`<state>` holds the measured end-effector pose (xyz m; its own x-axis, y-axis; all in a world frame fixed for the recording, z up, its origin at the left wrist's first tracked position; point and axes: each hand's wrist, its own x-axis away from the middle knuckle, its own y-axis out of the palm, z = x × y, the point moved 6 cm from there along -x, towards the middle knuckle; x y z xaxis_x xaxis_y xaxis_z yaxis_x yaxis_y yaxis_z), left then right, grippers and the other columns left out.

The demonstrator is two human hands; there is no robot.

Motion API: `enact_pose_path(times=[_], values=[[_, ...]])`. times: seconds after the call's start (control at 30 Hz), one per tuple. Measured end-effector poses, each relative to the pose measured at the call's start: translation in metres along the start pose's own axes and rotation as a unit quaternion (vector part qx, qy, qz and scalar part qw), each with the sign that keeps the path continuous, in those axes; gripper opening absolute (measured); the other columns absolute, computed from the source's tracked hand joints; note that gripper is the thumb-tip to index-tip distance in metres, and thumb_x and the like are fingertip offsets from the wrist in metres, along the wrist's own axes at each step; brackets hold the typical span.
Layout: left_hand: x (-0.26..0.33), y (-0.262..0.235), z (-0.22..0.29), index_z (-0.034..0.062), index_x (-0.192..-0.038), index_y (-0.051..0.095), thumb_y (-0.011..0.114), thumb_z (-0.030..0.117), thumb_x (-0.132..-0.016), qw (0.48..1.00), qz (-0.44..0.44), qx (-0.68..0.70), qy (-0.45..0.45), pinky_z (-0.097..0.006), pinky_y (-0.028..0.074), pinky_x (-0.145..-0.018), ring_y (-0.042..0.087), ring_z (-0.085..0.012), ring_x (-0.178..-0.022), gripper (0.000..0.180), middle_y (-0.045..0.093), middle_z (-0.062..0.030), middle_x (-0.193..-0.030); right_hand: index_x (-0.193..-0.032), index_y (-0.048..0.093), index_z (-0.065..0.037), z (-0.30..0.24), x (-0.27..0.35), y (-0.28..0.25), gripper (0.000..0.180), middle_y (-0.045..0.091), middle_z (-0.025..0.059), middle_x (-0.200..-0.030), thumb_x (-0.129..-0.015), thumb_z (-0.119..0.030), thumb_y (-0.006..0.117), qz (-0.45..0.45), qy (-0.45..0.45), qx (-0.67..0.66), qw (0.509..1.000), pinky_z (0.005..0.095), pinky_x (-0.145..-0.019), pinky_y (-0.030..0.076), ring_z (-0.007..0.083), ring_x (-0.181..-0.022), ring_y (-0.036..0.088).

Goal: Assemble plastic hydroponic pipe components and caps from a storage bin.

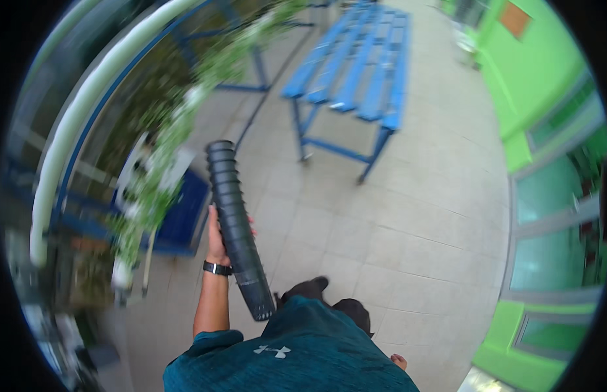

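Note:
A tall stack of nested black plastic plant pots [235, 219] leans along my left forearm, with ridged rims at its upper part and small holes in its lower end. My left hand [216, 243] is wrapped around the middle of the stack; its thumb side shows on the left and fingertips show on the right. A dark watch sits on that wrist. Only a small part of my right hand [399, 361] shows, low beside my teal shirt. Its fingers are mostly hidden, and I see nothing in it.
A blue slatted bench [355, 65] stands ahead on the tiled floor [408, 222]. Along the left run a white pipe [68, 124], leafy green plants [163, 153] and blue metal frames [251, 65]. A bright green wall [535, 59] with windows [551, 193] lines the right.

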<state>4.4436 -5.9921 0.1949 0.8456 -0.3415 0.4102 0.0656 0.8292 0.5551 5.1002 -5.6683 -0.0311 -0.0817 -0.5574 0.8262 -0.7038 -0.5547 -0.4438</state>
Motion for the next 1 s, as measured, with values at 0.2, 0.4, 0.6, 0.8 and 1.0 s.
enact_pose_path(times=[0.2,0.4,0.6,0.8,1.0], values=[[-0.215,0.492,-0.262,0.0035,-0.123,0.056,0.038,0.071,-0.093,0.911,-0.233,-0.252,-0.229,-0.040,0.059,-0.067,0.071,-0.0289,-0.078,0.077,0.069,-0.0175,-0.099,-0.111,0.059,-0.006,-0.214,-0.270,-0.223,0.023,0.066,0.0090,-0.084,-0.089,-0.013,0.058,0.057,0.060,-0.122,0.989,0.0346,-0.051,0.046,0.0210,-0.064,0.062],[-0.353,0.876,-0.530,0.0038,-0.131,0.052,0.040,0.067,-0.095,0.837,-0.262,-0.280,-0.391,-0.039,0.059,-0.074,0.070,-0.0246,-0.084,0.074,0.068,-0.0165,-0.103,-0.105,0.064,0.000,-0.576,-0.592,-0.471,0.023,0.066,0.0093,-0.076,-0.085,-0.011,0.059,0.058,-0.018,-0.090,0.994,0.0314,-0.045,0.046,0.0187,-0.058,0.061],[-0.531,1.197,-0.609,0.0045,-0.135,0.050,0.033,0.067,-0.097,0.881,-0.206,-0.181,-0.385,-0.045,0.058,-0.077,0.070,-0.0296,-0.083,0.075,0.068,-0.0196,-0.101,-0.119,0.060,0.000,-1.101,-0.787,-0.661,0.034,0.068,0.0098,-0.086,-0.085,-0.009,0.062,0.072,-0.218,-0.044,0.972,0.0291,-0.058,0.049,0.0170,-0.068,0.063],[-0.886,1.474,-0.736,0.0041,-0.128,0.057,0.033,0.069,-0.096,0.878,-0.179,-0.185,-0.404,-0.044,0.059,-0.073,0.070,-0.0303,-0.081,0.076,0.068,-0.0189,-0.100,-0.118,0.059,0.000,-1.531,-1.026,-0.781,0.031,0.067,0.0105,-0.088,-0.089,-0.010,0.061,0.123,-0.317,-0.095,0.936,0.0300,-0.063,0.051,0.0169,-0.071,0.062],[-1.185,1.871,-0.746,0.0041,-0.131,0.054,0.033,0.067,-0.097,0.888,-0.217,-0.168,-0.368,-0.042,0.060,-0.072,0.071,-0.0303,-0.080,0.074,0.068,-0.0187,-0.101,-0.095,0.064,-0.006,-1.690,-1.232,-0.836,0.013,0.064,0.0087,-0.072,-0.089,-0.013,0.055,0.028,-0.015,-0.114,0.993,0.0340,-0.040,0.043,0.0191,-0.053,0.058]])
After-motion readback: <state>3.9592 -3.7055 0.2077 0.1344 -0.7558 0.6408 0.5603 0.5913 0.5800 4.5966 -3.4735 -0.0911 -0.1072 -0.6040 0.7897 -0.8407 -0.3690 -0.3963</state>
